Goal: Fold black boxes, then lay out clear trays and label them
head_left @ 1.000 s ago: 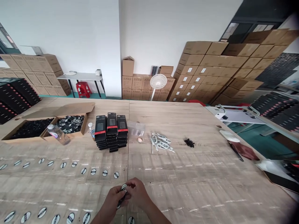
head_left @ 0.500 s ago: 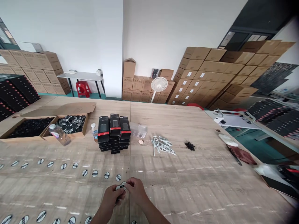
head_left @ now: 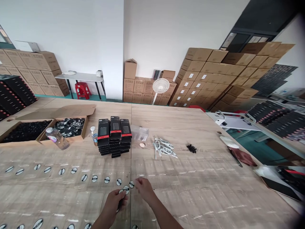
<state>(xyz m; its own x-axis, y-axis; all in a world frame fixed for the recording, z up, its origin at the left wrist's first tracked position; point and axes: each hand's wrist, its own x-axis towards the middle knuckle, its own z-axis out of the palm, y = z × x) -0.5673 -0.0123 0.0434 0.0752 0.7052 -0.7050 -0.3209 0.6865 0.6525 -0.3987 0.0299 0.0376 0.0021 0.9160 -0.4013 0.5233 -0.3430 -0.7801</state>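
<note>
My left hand (head_left: 113,203) is closed on a small stack of round black-and-white labels (head_left: 126,190), with the thumb on the top one. My right hand (head_left: 145,189) is just to its right, fingers drawn together. Close beside those fingertips lies a single round label (head_left: 132,184), at the right end of a row of similar labels (head_left: 94,178). Clear plastic pouches (head_left: 166,181) cover the near part of the table in overlapping rows. Another line of labels (head_left: 71,226) shows along the bottom edge, partly cut off.
Black-and-red boxes (head_left: 115,140) are stacked mid-table, with bottles (head_left: 58,139) and open cartons (head_left: 86,127) of small black parts to their left. White cables (head_left: 165,148) and small black pieces (head_left: 191,148) lie right of them. A brown pouch (head_left: 243,156) rests by the right edge.
My right hand has come away from the labels in my left hand. One label now lies at the right end of the row. The view has shifted slightly.
</note>
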